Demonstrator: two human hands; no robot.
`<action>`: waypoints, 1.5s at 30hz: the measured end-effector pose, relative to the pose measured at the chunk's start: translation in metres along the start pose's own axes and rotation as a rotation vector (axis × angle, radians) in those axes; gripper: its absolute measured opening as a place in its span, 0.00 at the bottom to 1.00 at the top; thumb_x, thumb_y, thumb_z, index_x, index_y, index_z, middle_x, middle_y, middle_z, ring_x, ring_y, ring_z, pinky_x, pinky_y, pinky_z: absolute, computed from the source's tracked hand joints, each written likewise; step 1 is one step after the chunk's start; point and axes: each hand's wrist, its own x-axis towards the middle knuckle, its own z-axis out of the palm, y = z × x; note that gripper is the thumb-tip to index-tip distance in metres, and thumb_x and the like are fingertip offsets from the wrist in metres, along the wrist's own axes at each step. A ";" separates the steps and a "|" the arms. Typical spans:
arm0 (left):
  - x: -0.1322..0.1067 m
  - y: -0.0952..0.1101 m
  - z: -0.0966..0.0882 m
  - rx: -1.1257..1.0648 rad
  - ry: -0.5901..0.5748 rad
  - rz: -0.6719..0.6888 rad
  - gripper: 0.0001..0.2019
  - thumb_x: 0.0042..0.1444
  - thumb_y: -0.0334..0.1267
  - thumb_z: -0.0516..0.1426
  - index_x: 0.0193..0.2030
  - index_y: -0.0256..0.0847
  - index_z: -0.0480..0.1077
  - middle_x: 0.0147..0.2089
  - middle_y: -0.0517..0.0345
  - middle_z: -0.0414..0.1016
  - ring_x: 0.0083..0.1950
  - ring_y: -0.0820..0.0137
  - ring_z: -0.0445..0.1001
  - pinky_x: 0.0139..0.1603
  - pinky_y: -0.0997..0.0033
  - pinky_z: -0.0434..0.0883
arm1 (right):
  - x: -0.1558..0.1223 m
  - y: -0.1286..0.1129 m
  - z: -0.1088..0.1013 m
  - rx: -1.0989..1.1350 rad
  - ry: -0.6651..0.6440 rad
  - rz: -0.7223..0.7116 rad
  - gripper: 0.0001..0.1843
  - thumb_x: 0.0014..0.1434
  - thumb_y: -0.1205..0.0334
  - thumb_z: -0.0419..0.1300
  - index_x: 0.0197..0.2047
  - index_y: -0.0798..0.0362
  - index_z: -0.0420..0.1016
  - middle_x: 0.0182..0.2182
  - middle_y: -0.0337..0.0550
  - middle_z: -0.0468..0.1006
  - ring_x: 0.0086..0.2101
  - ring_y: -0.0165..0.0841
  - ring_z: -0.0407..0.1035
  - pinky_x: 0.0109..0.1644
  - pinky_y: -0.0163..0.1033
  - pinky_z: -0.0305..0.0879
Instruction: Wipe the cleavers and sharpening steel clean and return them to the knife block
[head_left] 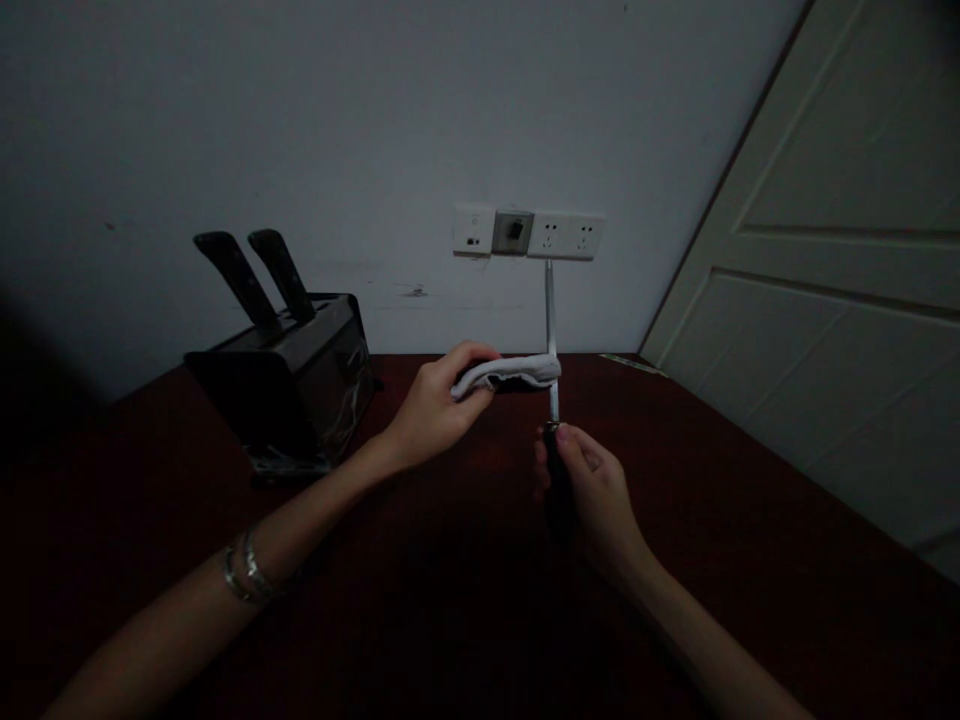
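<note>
My left hand [439,405] pinches a folded white and dark cloth [517,370] between thumb and fingers. The free end of the cloth touches the lower blade of a knife [551,312]. Closed around the knife's black handle is my right hand [596,480], in the middle of the view. The blade points up and away toward the wall and looks very narrow from here. Dim light hides the lower handle and some fingers of the right hand.
On the left of the dark red table [465,560] stands a knife block [315,370] with two black-handled knives [251,285] in it. Sockets and a switch [529,232] sit on the wall behind. A pale panelled door [817,330] borders the right side.
</note>
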 end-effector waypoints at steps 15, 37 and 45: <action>-0.018 -0.003 0.031 -0.047 -0.253 0.367 0.10 0.56 0.27 0.50 0.45 0.33 0.66 0.42 0.49 0.71 0.45 0.69 0.67 0.46 0.65 0.68 | 0.004 0.012 -0.003 -0.162 0.071 -0.061 0.15 0.47 0.51 0.62 0.26 0.56 0.69 0.17 0.34 0.65 0.18 0.24 0.56 0.19 0.29 0.52; -0.018 -0.003 0.032 -0.128 -0.186 0.277 0.12 0.52 0.22 0.50 0.41 0.35 0.67 0.38 0.52 0.72 0.40 0.71 0.69 0.42 0.66 0.69 | 0.002 0.003 -0.002 0.071 -0.019 0.129 0.16 0.43 0.52 0.63 0.23 0.56 0.66 0.14 0.33 0.64 0.12 0.22 0.54 0.13 0.28 0.50; -0.020 -0.001 0.034 -0.104 -0.175 0.384 0.10 0.55 0.24 0.48 0.42 0.34 0.65 0.39 0.49 0.70 0.42 0.69 0.67 0.43 0.63 0.69 | 0.001 -0.001 -0.001 0.002 -0.037 0.168 0.16 0.44 0.52 0.62 0.20 0.56 0.66 0.11 0.33 0.62 0.11 0.22 0.53 0.12 0.29 0.49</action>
